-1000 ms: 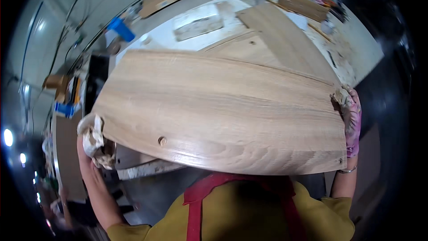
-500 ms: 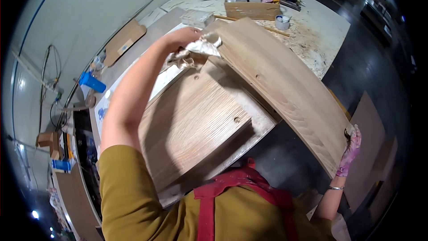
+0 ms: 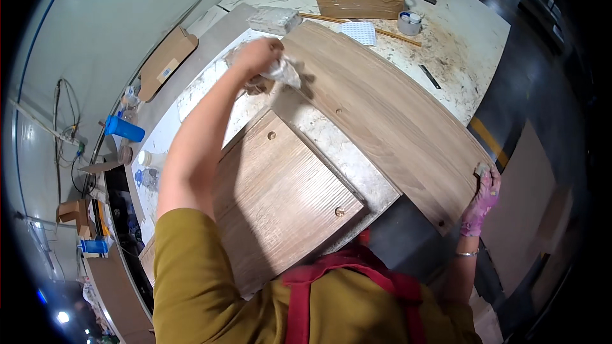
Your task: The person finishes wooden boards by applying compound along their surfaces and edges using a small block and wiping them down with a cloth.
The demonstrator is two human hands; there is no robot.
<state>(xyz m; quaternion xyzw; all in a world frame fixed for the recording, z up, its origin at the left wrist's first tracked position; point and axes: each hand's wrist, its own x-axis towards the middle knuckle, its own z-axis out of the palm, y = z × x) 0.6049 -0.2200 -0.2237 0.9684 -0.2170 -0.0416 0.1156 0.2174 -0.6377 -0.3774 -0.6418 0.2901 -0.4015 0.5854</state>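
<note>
A long wood-grain board (image 3: 382, 114) lies across the worktable from the far middle to the right, its near right end jutting past the table edge. At its far left end my left hand (image 3: 258, 57) is closed on a crumpled white rag (image 3: 284, 73), right beside the board's edge. My right hand (image 3: 482, 200), in a pink-stained glove, grips the board's right end. By its fingertips shows a small pale piece (image 3: 481, 169) whose kind I cannot make out. Nearer to me, partly behind my left arm, rests a stack of wood-grain panels (image 3: 287, 185) with round holes in the top one.
An open cardboard box (image 3: 360, 6) of odds and ends stands at the back, with a grey tape roll (image 3: 409, 23) beside it. A black blade-like strip (image 3: 429, 77) lies on the stained tabletop. A blue cup (image 3: 124, 129) and bottles line the left side.
The long board has come down from a raised, tilted position to lie flatter on the table. My right hand moved left with it; my left hand and the rag shifted slightly left.
</note>
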